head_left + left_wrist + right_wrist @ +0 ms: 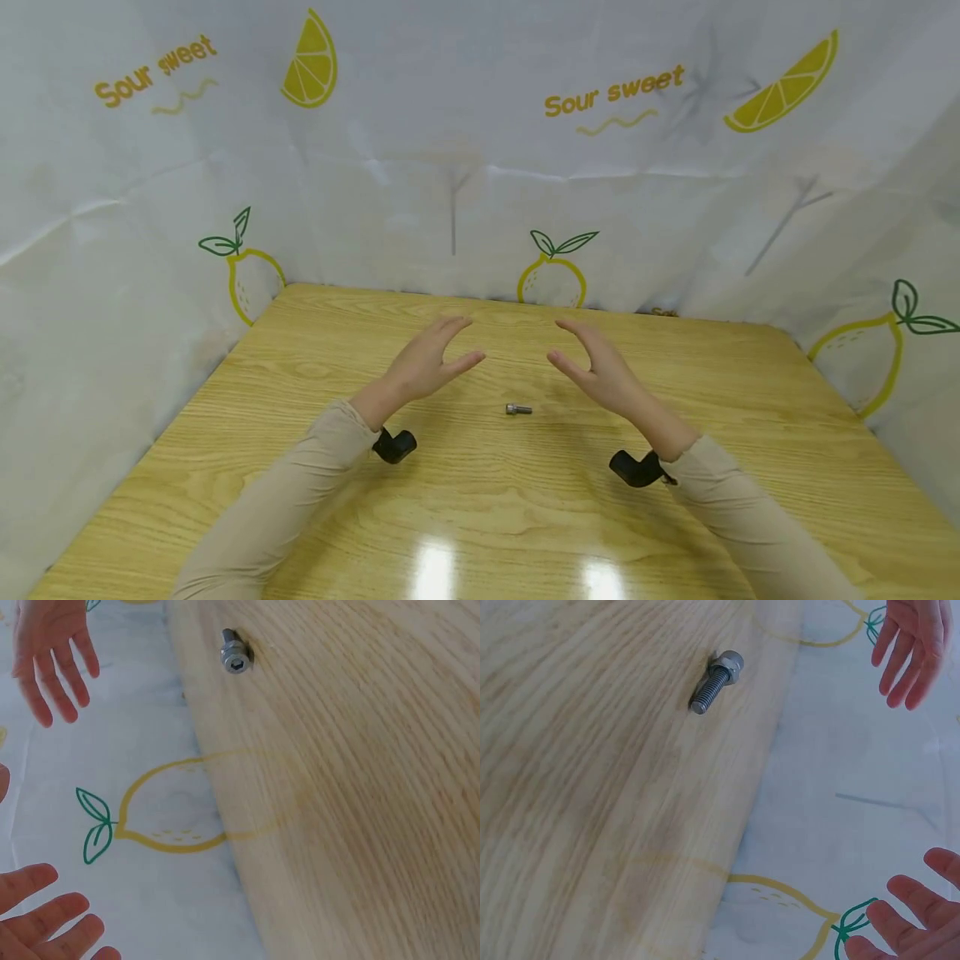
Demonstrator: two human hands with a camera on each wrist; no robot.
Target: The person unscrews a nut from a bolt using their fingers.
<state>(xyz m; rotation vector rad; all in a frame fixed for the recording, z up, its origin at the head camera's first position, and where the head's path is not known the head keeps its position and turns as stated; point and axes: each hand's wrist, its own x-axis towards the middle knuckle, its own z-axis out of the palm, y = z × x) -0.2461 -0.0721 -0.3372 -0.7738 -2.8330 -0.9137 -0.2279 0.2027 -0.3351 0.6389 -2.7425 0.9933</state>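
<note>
Bolt (518, 409) between (and below) hands (423, 362)

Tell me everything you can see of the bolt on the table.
The bolt is silver-grey and looks like metal. Its round head has a hexagonal recess, a nut-like collar sits close behind it, and the threaded shank ends bluntly. It lies on its side on the wood-grained table, head toward the person's left, tip toward the right. Only the table touches it; the left hand and right hand are both clear of it.
</note>
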